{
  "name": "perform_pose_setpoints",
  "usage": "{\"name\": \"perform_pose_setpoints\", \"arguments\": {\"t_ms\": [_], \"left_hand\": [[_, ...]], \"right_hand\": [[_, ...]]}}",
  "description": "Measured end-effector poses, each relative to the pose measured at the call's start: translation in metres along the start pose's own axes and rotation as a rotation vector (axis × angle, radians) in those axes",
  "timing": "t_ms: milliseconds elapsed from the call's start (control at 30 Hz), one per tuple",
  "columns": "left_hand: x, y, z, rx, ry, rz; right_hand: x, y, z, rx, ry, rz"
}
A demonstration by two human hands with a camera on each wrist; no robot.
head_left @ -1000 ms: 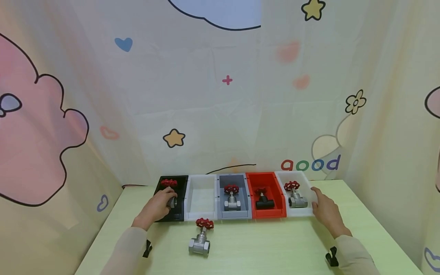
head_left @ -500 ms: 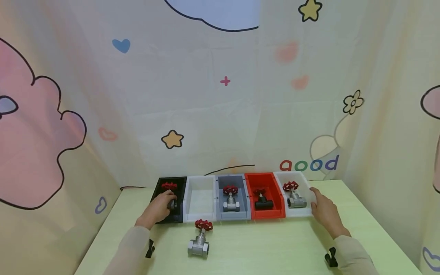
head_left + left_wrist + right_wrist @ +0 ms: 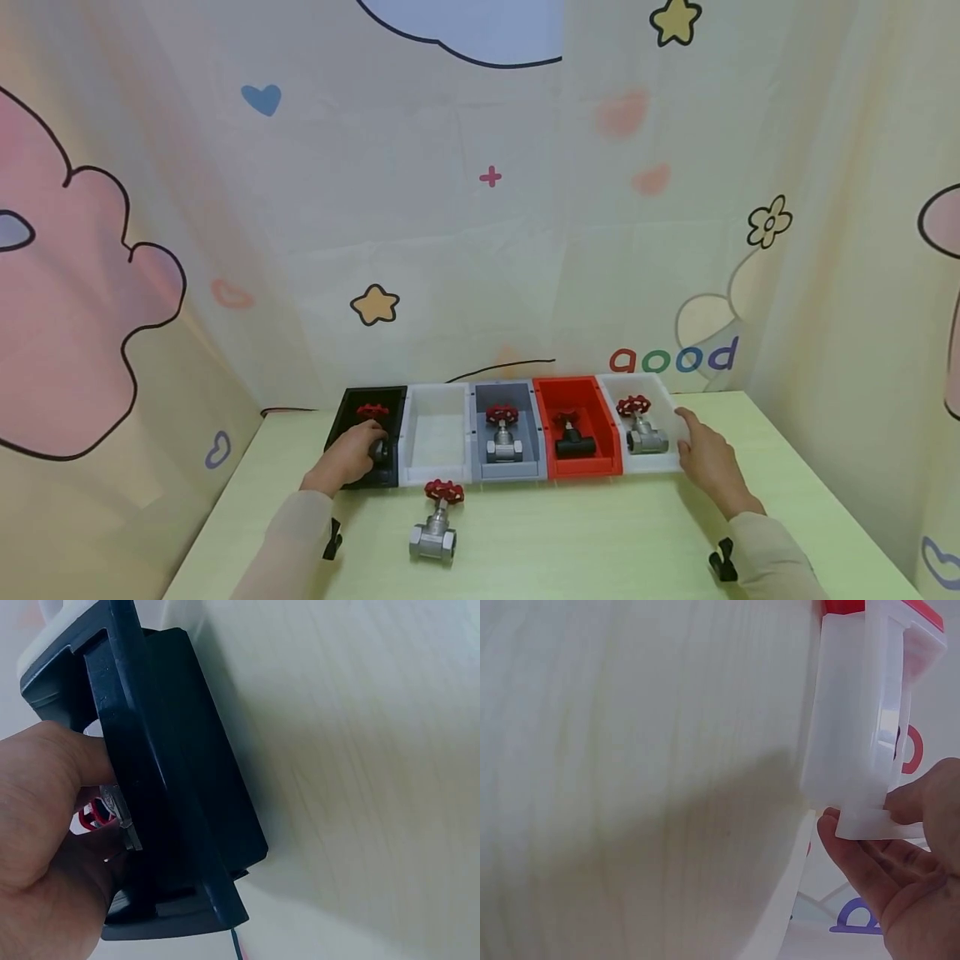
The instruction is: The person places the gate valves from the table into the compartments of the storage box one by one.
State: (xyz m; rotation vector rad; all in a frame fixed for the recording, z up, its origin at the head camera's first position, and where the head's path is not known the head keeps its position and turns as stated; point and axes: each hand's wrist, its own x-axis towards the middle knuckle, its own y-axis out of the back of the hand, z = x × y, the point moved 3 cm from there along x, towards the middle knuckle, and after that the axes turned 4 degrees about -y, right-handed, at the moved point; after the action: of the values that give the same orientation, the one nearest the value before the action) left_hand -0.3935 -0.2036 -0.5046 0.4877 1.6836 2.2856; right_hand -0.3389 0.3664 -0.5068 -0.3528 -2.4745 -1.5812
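In the head view my left hand (image 3: 347, 457) reaches into the black bin (image 3: 387, 478) at the left end of the row. Its fingers hold a gate valve with a red handwheel (image 3: 372, 411); the hand hides much of the valve body. The left wrist view shows thumb and fingers around the valve's metal part (image 3: 118, 808), behind the bin's front wall (image 3: 142, 761). At the other end, my right hand (image 3: 708, 460) pinches the side wall of the white bin (image 3: 660, 463), thumb inside and fingers outside in the right wrist view. A silver valve (image 3: 647, 437) lies in that bin.
Between the end bins stand a white bin (image 3: 438, 473) with nothing seen inside, a grey bin (image 3: 512, 472) holding a silver valve (image 3: 505, 446), and a red bin (image 3: 587, 468) holding a black-bodied valve (image 3: 575, 444). Another silver valve (image 3: 434, 537) lies on the table (image 3: 570, 542) in front.
My left hand and the valve in it have shifted slightly down and to the right within the black bin. My right hand keeps its hold. The head view has turned slightly.
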Motion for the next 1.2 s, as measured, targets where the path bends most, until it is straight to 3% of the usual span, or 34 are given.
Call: {"name": "perform_pose_setpoints", "arguments": {"t_ms": [733,1200], "left_hand": [[0.0039,-0.0017,0.0011,0.021,-0.002,-0.028],[0.0053,-0.0032,-0.0013,0.041,0.048,-0.049]], "right_hand": [[0.0015,0.0006,0.0008,0.000,0.001,-0.005],[0.0018,-0.0016,0.0017,0.009,-0.018,-0.022]]}}
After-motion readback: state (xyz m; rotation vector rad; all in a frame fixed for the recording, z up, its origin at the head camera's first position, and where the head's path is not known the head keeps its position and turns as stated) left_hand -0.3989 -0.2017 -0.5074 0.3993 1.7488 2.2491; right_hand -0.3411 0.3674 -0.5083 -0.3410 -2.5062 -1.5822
